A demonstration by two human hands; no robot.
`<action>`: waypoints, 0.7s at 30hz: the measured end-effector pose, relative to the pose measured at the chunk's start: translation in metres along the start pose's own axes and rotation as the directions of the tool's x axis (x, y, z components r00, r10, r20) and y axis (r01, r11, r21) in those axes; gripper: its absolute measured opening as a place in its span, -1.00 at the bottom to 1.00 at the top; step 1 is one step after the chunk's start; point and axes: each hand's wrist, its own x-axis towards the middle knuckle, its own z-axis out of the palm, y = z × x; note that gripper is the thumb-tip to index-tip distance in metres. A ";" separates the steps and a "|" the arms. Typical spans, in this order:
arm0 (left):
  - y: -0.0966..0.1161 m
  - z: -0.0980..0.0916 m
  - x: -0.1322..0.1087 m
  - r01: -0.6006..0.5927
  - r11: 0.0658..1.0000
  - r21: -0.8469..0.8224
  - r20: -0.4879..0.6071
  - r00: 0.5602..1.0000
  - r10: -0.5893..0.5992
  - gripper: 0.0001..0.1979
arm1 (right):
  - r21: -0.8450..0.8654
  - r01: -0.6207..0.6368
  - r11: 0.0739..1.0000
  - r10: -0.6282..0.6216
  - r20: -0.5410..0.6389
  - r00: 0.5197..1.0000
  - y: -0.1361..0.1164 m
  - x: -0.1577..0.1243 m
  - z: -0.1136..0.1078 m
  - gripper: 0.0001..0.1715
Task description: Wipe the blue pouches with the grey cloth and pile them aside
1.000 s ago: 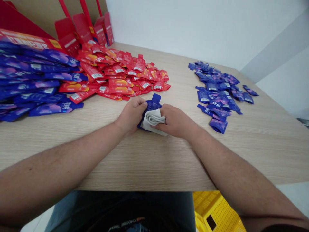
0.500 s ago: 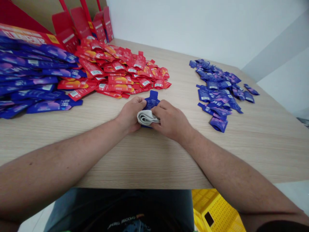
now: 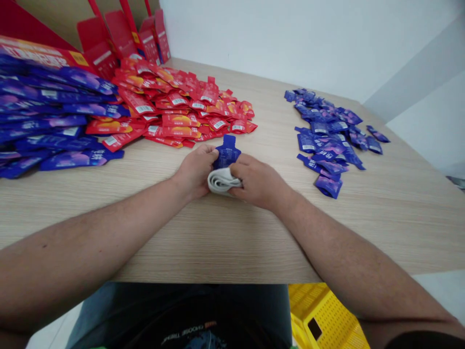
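Observation:
A dark blue spout pouch [image 3: 227, 155] stands upright on the light wood tabletop [image 3: 203, 242], its spout pointing away from me. A folded white cloth [image 3: 222, 182] is wrapped around its lower part and hides the bottom of the pouch. My left hand [image 3: 195, 173] presses against the cloth and pouch from the left. My right hand [image 3: 257, 184] closes over the cloth from the right. The two hands nearly meet around the pouch.
A heap of red pouches [image 3: 181, 109] lies at the back, and long purple-blue packets [image 3: 54, 116] are stacked at the left. Small blue pouches [image 3: 327, 138] are spread at the right. Red cardboard displays [image 3: 119, 39] stand behind, and a yellow plastic crate [image 3: 323, 315] sits below the table edge.
The pouch has turned from tilted to upright. The cloth has moved down onto its lower part, and both hands have closed in around it.

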 end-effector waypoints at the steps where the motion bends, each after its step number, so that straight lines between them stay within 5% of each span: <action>1: 0.000 0.000 0.000 -0.002 1.000 0.020 -0.012 1.000 0.002 -0.82 | 0.009 0.044 0.999 -0.044 0.046 0.998 0.000 0.000 0.000 -0.80; 3: -0.002 0.000 -0.001 -0.021 0.999 0.030 0.019 1.000 0.020 -0.84 | 0.010 0.044 0.999 -0.044 0.013 0.999 0.004 0.000 -0.001 -0.82; 5: -0.004 -0.001 -0.003 -0.020 1.000 0.021 0.095 0.995 0.018 -0.86 | -0.011 -0.084 0.996 0.081 -0.178 0.981 0.015 0.001 -0.003 -0.81; 9: -0.011 -0.002 -0.007 0.039 0.994 0.103 0.177 0.983 -0.057 -0.87 | 0.019 -0.365 0.931 0.326 -0.493 0.807 0.052 0.000 -0.009 -0.77; 14: -0.007 -0.005 -0.009 -0.038 0.982 0.185 0.191 0.982 0.002 -0.88 | 0.146 -0.483 0.863 0.487 -0.494 0.720 0.075 -0.003 -0.013 -0.66; 21: 0.046 -0.033 -0.006 -0.385 0.862 0.330 0.189 0.921 0.339 -0.88 | 0.167 -0.434 0.885 0.459 -0.461 0.760 0.066 -0.003 -0.006 -0.70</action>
